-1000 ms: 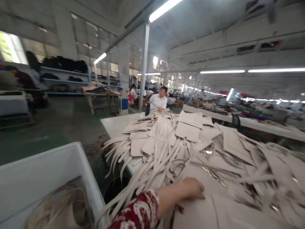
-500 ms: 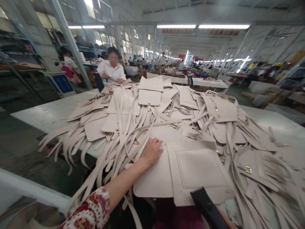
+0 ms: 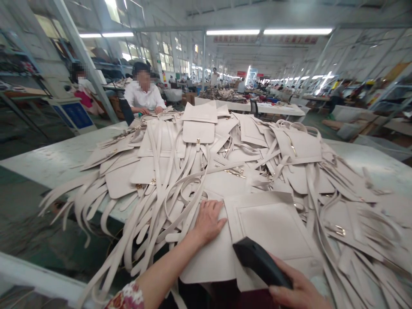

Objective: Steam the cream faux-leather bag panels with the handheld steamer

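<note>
My left hand (image 3: 210, 221) lies flat on a beige bag panel (image 3: 207, 262), fingers together and thumb out to the side. My right hand (image 3: 294, 283) is wrapped round the handle of a black handheld tool (image 3: 262, 259) shaped like a hair clipper. The tool's wide head hovers over or touches the lower left edge of a second beige panel (image 3: 273, 223); contact cannot be told. That panel has a stitched rectangle and overlaps the first one. Loose beige straps (image 3: 154, 214) run beside my left forearm.
A heap of beige bag pieces (image 3: 199, 131) with straps and gold buckles covers much of the white table (image 3: 41, 159). Straps hang over the left edge. A person in white (image 3: 144, 94) sits across the table. A metal post (image 3: 86, 60) stands behind at left.
My right hand has come into view, bringing the black tool up and left over the panels. My left hand stays on its panel, its thumb now spread. The view has shifted slightly.
</note>
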A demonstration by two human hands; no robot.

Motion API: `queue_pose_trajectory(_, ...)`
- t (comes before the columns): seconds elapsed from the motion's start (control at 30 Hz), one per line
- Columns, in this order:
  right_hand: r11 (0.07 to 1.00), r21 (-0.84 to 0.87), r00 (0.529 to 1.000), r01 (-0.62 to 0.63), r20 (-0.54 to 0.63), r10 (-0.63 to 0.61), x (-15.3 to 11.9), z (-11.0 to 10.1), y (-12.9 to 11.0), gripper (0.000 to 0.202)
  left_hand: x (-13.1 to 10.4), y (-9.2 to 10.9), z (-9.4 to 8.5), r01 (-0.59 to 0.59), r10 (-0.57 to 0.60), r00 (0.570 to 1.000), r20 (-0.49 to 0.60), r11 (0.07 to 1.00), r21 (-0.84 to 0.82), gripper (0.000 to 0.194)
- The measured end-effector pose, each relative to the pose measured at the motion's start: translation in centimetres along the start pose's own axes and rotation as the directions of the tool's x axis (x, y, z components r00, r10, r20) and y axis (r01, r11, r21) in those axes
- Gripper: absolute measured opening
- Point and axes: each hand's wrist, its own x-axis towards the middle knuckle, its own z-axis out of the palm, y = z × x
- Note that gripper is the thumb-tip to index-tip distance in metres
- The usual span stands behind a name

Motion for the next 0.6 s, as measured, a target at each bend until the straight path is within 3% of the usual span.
queue_pose_trajectory(0.17,0.989,0.008,0.988,-0.148,-0.038,0.148,4.9,-0.1,-1.9,0.068,-0.4,-0.9,1.2,0.024,-0.026,0.999,-0.031,0.997,-0.078,0.065)
queue_pose_trajectory(0.33,0.99,-0.099,0.993,-0.102,-0.073,0.095,11.4,0.2,-2.9,0.064,-1.6,-1.8,2.7,0.024,-0.021,1.0,0.021,0.99,-0.141,0.079)
queue_pose_trajectory(0.43,0.977,-0.21,0.993,0.026,-0.11,-0.05,14.3,0.6,-2.9,0.067,-2.0,-1.7,2.7,0.045,-0.042,0.999,0.021,0.988,-0.151,0.081)
queue_pose_trajectory(0.5,0.963,-0.249,0.985,0.098,-0.112,-0.13,14.7,0.5,-2.4,0.073,-1.9,-1.3,2.3,0.075,-0.074,0.997,0.01,0.987,-0.142,0.077)
queue_pose_trajectory(0.6,0.961,-0.26,0.975,0.097,-0.169,-0.144,12.7,-0.8,-0.7,0.08,-0.9,-0.5,1.0,0.12,-0.117,0.992,0.038,0.988,-0.101,0.061)
